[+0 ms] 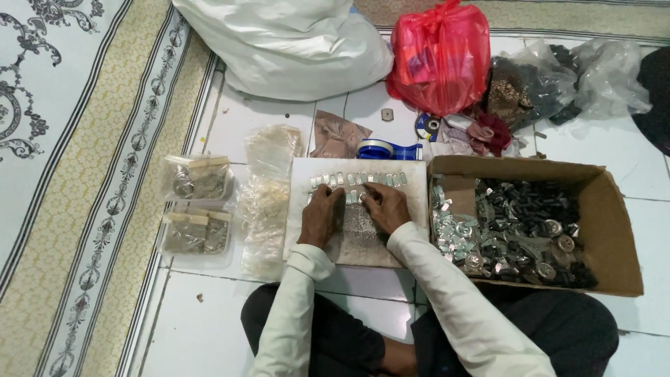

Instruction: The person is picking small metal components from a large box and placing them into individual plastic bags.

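Both hands rest on a white board (pixel 412 209) lying on the tiled floor in front of my crossed legs. A row of small silvery metal pieces (pixel 357 179) lines the board's far edge, and a second, shorter row begins just below it. My left hand (pixel 322 213) lies palm down with its fingertips at that second row. My right hand (pixel 386 207) pinches or presses a small piece there; its fingertips hide the piece. Whether either hand actually grips a piece is hidden.
A cardboard box (pixel 614 230) of silvery and black small parts sits right of the board. Clear plastic bags (pixel 269 192) and two filled packets (pixel 197 206) lie to the left. A blue tape dispenser (pixel 384 149), red bag (pixel 440 59), white sack (pixel 293 42) and carpet (pixel 77 174) surround them.
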